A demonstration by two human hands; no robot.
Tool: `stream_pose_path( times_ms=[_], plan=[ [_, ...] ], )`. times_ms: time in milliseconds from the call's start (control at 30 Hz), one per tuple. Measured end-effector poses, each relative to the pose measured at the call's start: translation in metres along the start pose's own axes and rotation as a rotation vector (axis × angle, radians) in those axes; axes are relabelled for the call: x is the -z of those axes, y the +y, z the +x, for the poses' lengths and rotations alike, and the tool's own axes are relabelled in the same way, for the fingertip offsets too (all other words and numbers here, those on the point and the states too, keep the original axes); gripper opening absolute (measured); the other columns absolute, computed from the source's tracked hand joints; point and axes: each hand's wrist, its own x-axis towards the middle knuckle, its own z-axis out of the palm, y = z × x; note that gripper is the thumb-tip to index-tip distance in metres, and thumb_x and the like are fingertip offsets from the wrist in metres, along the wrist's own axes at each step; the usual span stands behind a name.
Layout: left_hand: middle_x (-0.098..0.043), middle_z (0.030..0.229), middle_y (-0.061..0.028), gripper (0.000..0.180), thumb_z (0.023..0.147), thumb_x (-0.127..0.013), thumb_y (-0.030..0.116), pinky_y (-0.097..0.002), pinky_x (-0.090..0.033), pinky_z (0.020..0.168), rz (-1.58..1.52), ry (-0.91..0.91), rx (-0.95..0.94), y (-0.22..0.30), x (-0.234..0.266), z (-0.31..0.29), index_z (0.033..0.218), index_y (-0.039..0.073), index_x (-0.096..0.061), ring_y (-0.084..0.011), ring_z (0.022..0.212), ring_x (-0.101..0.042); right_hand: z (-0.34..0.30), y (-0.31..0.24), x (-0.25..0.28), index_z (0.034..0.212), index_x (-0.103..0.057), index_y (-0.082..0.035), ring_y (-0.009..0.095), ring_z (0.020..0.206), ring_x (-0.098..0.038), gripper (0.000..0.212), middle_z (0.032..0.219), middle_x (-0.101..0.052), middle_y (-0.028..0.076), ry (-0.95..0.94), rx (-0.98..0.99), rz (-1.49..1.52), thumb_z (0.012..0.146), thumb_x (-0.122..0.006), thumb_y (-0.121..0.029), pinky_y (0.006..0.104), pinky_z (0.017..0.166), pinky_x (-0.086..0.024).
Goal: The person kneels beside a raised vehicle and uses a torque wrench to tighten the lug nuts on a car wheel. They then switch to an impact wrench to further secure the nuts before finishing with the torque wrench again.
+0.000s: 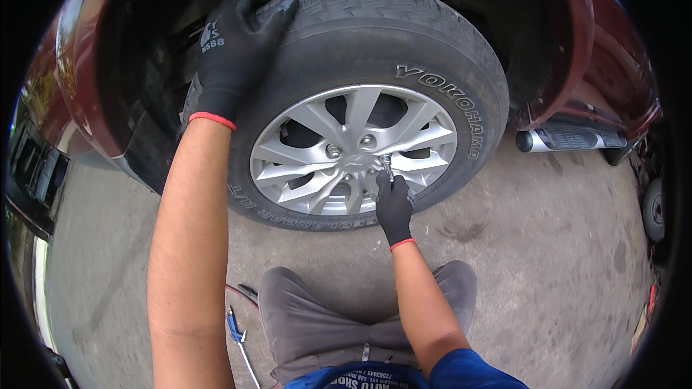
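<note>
So the right hand (394, 209) has its gloved fingers wrapped around a slim metal socket tool (387, 166), up at the right-hand lug position on the silver alloy wheel (362, 109), and imo you'd want that socket square and fully seated so nothing rounds off. Left hand (239, 47) is draped over the upper left of the black tire (346, 50), thumb spread from the fingers, fingertips hidden, which seems decent for steadying it. Whole wheel sits at the arch between maroon body panels (613, 57), so I'd go easy and mind those knuckles

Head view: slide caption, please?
Gloved left hand on the tire, right hand holding a metal tool at the silver wheel.
</note>
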Motion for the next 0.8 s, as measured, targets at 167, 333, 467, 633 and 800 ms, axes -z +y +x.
stream_pose_path(
  times_ms=[167,333,467,633,800],
  plan=[
    [-0.072,0.115,-0.0121,0.057,0.087,-0.072,0.058,-0.0419,-0.055,0.094,0.013,0.025,-0.019,-0.001,0.001,0.001,0.114,0.008,-0.074,-0.0300,0.108,-0.069,-0.001,0.004,-0.003,0.081,-0.055,-0.011,0.021,0.063,-0.049,0.059,0.067,-0.050,0.001,-0.061,-0.072,0.097,0.105,-0.042,-0.063,0.0383,0.059,-0.038],
    [-0.072,0.114,-0.0119,0.057,0.086,-0.072,0.058,-0.0411,-0.055,0.093,0.025,0.027,-0.014,0.000,0.000,0.000,0.114,0.008,-0.074,-0.0293,0.107,-0.069,-0.001,0.012,-0.011,0.081,-0.059,-0.009,0.022,0.065,-0.056,0.065,0.067,-0.053,0.003,0.491,0.633,-1.202,0.104,-0.041,-0.067,0.0413,0.060,-0.043],
    [-0.072,0.114,-0.0121,0.057,0.086,-0.073,0.058,-0.0407,-0.055,0.093,-0.004,0.019,0.013,0.001,0.000,0.000,0.113,0.008,-0.074,-0.0288,0.107,-0.069,-0.005,0.002,-0.014,0.079,-0.058,-0.010,0.019,0.060,-0.049,0.066,0.068,-0.048,-0.002,0.115,0.093,-0.046,0.105,-0.038,-0.068,0.0354,0.057,-0.039],
    [-0.072,0.113,-0.0129,0.056,0.086,-0.073,0.058,-0.0407,-0.055,0.092,-0.005,0.024,-0.004,0.001,0.001,0.000,0.112,0.008,-0.074,-0.0294,0.105,-0.070,-0.007,0.005,-0.016,0.082,-0.057,-0.008,0.020,0.061,-0.050,0.066,0.069,-0.049,-0.001,0.416,0.303,-0.478,0.104,-0.040,-0.067,0.0353,0.058,-0.041],
    [-0.072,0.112,-0.0130,0.056,0.085,-0.073,0.058,-0.0409,-0.055,0.091,-0.013,0.034,0.008,0.002,0.000,-0.001,0.112,0.008,-0.074,-0.0296,0.104,-0.070,-0.001,0.006,-0.012,0.081,-0.056,-0.008,0.021,0.059,-0.052,0.063,0.070,-0.052,0.001,0.203,0.148,-0.164,0.105,-0.042,-0.065,0.0361,0.057,-0.043]
  ],
)
